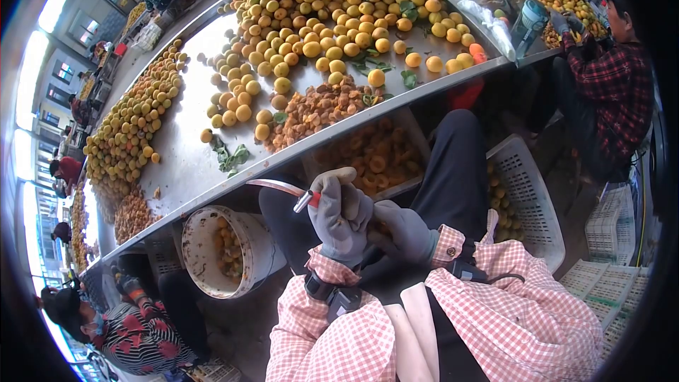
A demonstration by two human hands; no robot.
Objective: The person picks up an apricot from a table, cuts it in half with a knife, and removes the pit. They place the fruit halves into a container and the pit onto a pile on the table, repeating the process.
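In the head view my left hand (341,213), in a grey glove, is closed around a slim curved tool (279,186) with a silver metal end and a red part by the fingers. Its thin curved strip points left, toward the table edge. My right hand (409,232), gloved too, is curled just beside it, over my lap. A dark brownish patch shows at its fingers, but I cannot make out what it holds. Beyond my hands, under the table edge, sits a crate (426,143) of halved apricots (378,163).
The metal table (185,163) carries heaped apricots (332,35), a pile of pits (315,110) and leaves. A white bucket (244,262) stands left, a white crate (530,191) right. Co-workers sit at right (612,92) and lower left (141,325). A bottle (530,21) stands on the table.
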